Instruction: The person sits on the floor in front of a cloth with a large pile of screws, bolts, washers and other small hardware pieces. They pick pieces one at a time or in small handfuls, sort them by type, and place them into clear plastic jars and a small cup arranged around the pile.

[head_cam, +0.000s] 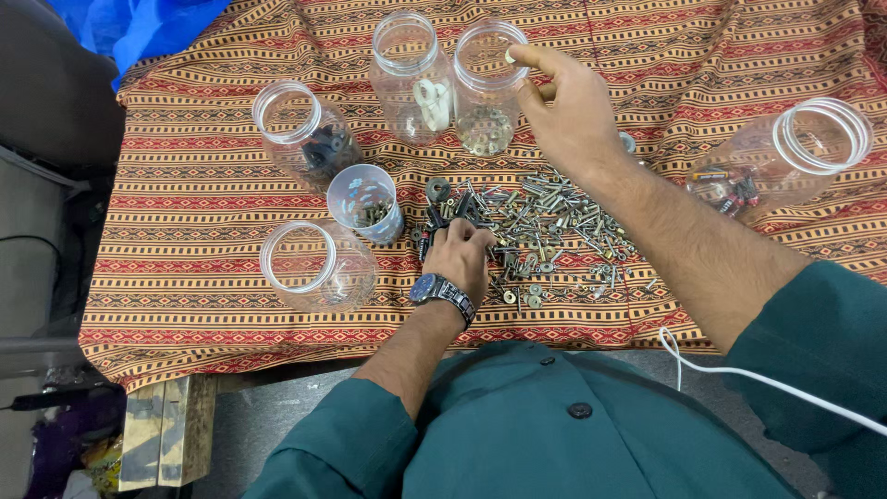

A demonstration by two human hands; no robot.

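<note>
Pinching a washer over jar, right hand grip nearly closed

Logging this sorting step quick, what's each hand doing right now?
Left hand: fingers curled down into the pile of mixed metal screws and washers.
Right hand: pinching a small pale washer over a clear plastic jar.

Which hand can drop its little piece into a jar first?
Probably the right hand: its fingertips pinch a small washer right over the open jar. The left hand is down in the screw pile.
</note>
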